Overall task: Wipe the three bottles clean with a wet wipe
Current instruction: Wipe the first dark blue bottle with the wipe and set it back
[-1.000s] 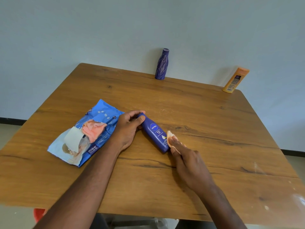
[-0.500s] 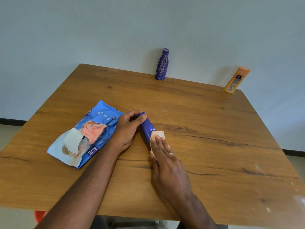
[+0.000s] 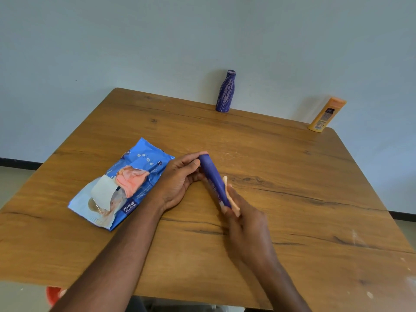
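While you are wiping: three bottles are showing.
Left hand (image 3: 180, 179): gripping blue bottle (image 3: 213, 179).
Right hand (image 3: 245, 224): pressing one wipe (image 3: 229, 192) against it.

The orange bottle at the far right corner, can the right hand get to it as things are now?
Probably, but not freely: bare table lies between the right hand and the orange bottle, yet that hand presses a wipe against the blue bottle.
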